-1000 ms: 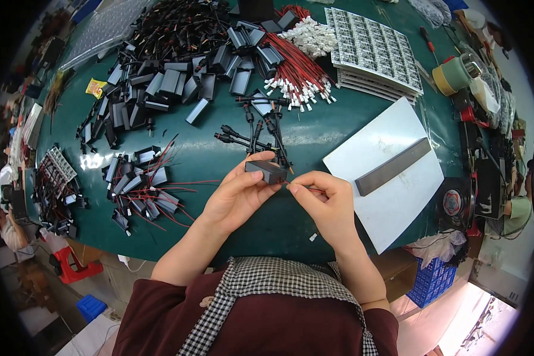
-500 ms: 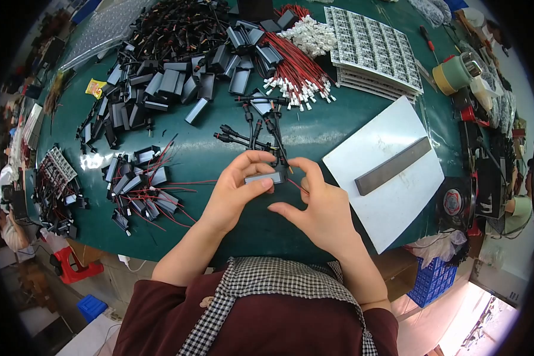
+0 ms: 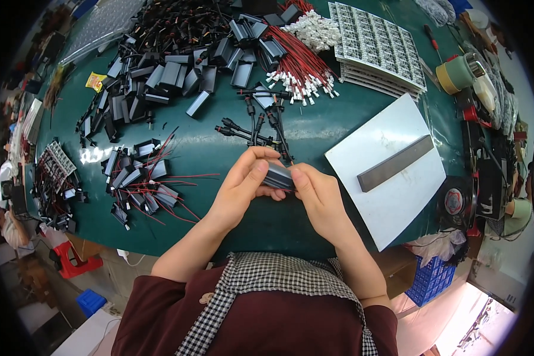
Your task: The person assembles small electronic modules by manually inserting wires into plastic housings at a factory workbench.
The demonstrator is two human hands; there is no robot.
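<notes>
Both hands meet over the near middle of the green table (image 3: 332,127). My left hand (image 3: 243,187) and my right hand (image 3: 317,199) together grip a small grey rectangular housing (image 3: 279,176), fingertips pinched on its ends. A thin red and black wire (image 3: 286,155) runs up from the housing toward black cable connectors (image 3: 252,127) lying just beyond my hands.
A pile of grey housings with red wires (image 3: 139,184) lies to the left. More housings (image 3: 172,74) and red wires with white plugs (image 3: 299,65) are heaped at the back. A white board (image 3: 368,178) bearing a dark bar (image 3: 394,163) sits right. Stacked circuit panels (image 3: 377,41) lie far right.
My right hand has moved left onto the housing, joining the left hand. Both hands now close around it, where a second ago the right hand was apart holding a wire end.
</notes>
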